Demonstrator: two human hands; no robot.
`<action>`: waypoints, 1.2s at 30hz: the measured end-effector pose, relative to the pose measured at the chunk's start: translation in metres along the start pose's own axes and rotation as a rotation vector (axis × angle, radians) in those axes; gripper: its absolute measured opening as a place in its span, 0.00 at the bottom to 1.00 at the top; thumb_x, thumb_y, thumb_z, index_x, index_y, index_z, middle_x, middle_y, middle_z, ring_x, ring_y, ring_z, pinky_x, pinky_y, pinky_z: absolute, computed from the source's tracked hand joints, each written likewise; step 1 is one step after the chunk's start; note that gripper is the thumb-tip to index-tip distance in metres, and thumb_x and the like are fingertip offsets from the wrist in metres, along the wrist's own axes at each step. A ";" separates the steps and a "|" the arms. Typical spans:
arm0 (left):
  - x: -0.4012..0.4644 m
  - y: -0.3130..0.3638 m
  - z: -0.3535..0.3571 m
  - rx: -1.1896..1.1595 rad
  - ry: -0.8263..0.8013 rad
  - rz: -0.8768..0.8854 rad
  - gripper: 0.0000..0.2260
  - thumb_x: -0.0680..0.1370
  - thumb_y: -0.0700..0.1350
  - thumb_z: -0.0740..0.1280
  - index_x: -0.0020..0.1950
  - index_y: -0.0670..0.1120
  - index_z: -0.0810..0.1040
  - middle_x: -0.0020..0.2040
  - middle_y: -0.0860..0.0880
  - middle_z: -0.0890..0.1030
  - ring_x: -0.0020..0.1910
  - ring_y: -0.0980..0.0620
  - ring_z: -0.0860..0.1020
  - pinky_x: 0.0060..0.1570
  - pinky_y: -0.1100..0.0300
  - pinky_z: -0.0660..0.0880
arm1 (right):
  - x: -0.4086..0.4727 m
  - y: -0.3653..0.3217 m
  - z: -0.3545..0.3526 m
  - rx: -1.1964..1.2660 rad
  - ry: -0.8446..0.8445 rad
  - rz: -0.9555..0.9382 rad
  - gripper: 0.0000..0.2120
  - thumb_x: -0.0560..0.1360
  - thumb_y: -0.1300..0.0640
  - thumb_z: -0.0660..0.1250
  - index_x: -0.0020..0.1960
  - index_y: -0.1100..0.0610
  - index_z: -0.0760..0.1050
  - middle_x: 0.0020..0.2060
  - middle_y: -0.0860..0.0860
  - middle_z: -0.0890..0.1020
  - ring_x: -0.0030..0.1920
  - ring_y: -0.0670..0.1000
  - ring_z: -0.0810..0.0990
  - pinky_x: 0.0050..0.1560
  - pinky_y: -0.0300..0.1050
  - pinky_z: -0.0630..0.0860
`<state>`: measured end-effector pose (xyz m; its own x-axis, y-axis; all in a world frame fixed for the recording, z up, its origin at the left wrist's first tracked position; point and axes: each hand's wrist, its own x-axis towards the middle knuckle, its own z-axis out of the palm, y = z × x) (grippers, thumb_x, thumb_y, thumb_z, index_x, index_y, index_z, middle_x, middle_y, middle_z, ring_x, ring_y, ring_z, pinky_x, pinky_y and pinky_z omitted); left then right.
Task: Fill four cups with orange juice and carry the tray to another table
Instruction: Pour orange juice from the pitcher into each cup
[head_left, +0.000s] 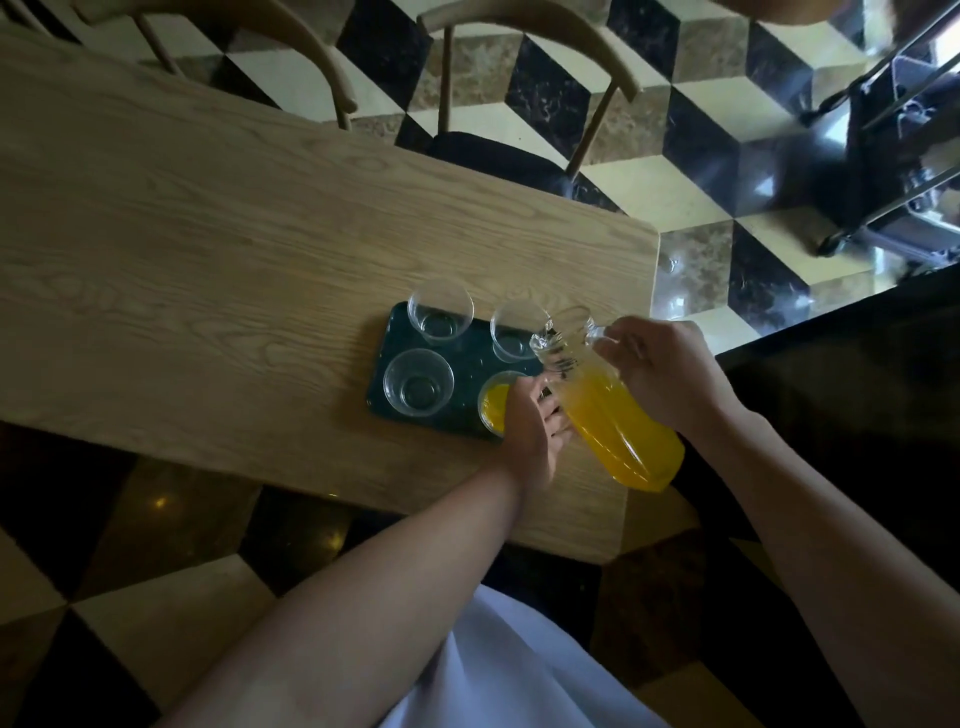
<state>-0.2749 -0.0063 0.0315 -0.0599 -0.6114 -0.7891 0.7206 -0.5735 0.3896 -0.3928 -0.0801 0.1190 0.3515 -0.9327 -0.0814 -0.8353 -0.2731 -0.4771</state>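
Note:
A dark tray (470, 358) lies on the wooden table (208, 249) and bears several clear plastic cups. The far left cup (440, 317), near left cup (418, 382) and far right cup (519, 331) look empty. The near right cup (494, 405) holds orange juice, and my left hand (532, 431) partly hides it. A clear pitcher of orange juice (608, 410) hangs tilted over the tray's right end, spout toward the far right cup. My right hand (660, 374) grips its handle. My left hand's fingers rest against the pitcher's side.
Two wooden chairs (519, 78) stand at the table's far side. The table's right corner (649, 234) is close to the tray. A dark counter (857, 389) lies to the right, and a metal cart frame (893, 156) stands on the chequered floor.

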 end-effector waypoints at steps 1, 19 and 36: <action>0.003 0.001 0.002 -0.034 0.008 -0.006 0.25 0.81 0.55 0.50 0.75 0.47 0.68 0.68 0.41 0.77 0.62 0.43 0.77 0.56 0.48 0.74 | 0.006 0.000 -0.002 -0.015 -0.017 -0.005 0.13 0.79 0.50 0.70 0.49 0.60 0.84 0.34 0.58 0.82 0.38 0.60 0.80 0.40 0.52 0.76; 0.027 0.000 0.018 -0.268 -0.011 -0.069 0.27 0.81 0.58 0.52 0.79 0.49 0.61 0.63 0.41 0.75 0.66 0.38 0.72 0.69 0.42 0.66 | 0.064 0.003 -0.003 -0.177 -0.226 -0.030 0.17 0.78 0.50 0.70 0.38 0.61 0.78 0.32 0.58 0.80 0.35 0.60 0.77 0.37 0.53 0.77; 0.031 -0.001 0.012 -0.343 -0.017 -0.143 0.27 0.81 0.57 0.53 0.79 0.48 0.62 0.73 0.38 0.70 0.72 0.35 0.68 0.72 0.37 0.62 | 0.073 -0.002 0.007 -0.232 -0.335 -0.020 0.19 0.79 0.49 0.69 0.32 0.55 0.71 0.31 0.54 0.77 0.33 0.60 0.78 0.36 0.55 0.78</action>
<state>-0.2858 -0.0321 0.0124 -0.1862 -0.5488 -0.8150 0.8937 -0.4393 0.0916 -0.3622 -0.1457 0.1080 0.4545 -0.8089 -0.3730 -0.8868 -0.3716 -0.2748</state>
